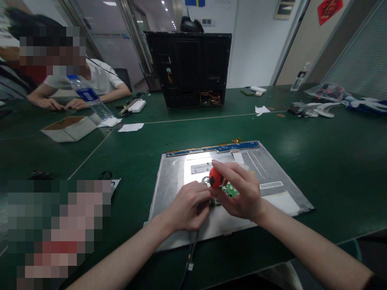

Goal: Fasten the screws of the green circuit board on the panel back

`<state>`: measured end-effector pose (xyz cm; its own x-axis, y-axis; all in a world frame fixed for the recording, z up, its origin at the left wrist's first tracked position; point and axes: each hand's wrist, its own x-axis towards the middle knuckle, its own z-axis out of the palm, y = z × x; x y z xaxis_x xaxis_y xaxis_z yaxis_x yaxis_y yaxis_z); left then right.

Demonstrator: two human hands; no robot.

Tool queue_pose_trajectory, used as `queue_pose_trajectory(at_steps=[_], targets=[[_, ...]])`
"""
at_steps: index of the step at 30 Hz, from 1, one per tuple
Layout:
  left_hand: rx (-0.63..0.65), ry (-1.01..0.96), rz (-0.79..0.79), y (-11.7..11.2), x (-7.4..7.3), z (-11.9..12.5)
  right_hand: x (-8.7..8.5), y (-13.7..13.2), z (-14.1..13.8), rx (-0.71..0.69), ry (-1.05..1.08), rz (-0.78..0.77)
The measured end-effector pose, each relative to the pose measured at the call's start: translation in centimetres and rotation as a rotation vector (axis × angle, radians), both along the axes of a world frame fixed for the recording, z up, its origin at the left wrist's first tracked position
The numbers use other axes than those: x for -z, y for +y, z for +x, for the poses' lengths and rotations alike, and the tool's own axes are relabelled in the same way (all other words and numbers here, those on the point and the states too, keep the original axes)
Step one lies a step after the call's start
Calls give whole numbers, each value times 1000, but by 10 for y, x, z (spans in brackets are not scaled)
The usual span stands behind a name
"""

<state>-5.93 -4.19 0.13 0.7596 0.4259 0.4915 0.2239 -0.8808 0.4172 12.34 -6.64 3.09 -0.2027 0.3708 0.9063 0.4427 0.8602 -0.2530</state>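
My right hand [238, 189] grips the red-and-black handle of a screwdriver [215, 177] between thumb and fingers; its shaft is hidden. Below it lies a small green circuit board [231, 190] on the metal back of a flat display panel [172, 183]. My left hand [190, 205] is closed at the board's left side, fingertips close to the screwdriver; what they pinch is hidden. A dark cable with a white connector [190, 266] runs from beneath my left hand over the panel's near edge. A blue circuit strip [208, 150] lines the panel's far edge.
A black device housing [193, 68] stands upright across the green table [338, 161]. At the left are an open box [71, 131], a tilted water bottle [89, 96] and a seated person [99, 74]. Grey-white tools [314, 109] and a plastic bag [328, 92] lie at the right.
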Motion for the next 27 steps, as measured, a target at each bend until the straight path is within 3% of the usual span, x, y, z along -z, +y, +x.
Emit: queue_pose_trajectory(at_steps=[10, 15, 27], targets=[[-26, 113, -7, -1, 2, -2, 3, 4, 3, -33, 25, 0], [-5, 96, 9, -1, 1, 0, 0, 0, 1, 28, -42, 25], [-24, 84, 1, -3, 0, 1, 4, 4, 5, -22, 4, 18]])
